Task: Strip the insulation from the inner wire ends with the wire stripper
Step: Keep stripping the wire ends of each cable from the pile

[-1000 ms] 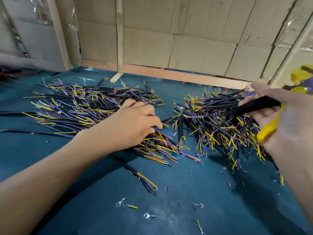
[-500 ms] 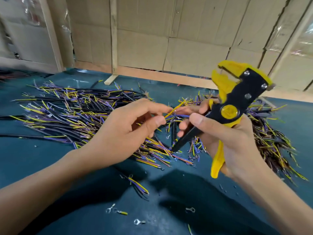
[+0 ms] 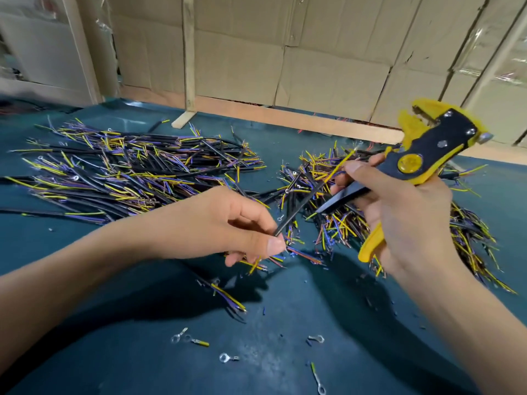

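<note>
Silver ring terminals (image 3: 228, 358): loose on teal mat (image 3: 85, 323) at six o'clock, nearest me.
Left hand (image 3: 228, 223): I pinch black-sheathed cable (image 3: 296, 208), angling its ends up toward two o'clock.
Right hand (image 3: 399, 218): clamped round yellow-and-black wire stripper (image 3: 413, 163), head raised, ready.
Far piles: cut cables, ten and three o'clock.
</note>
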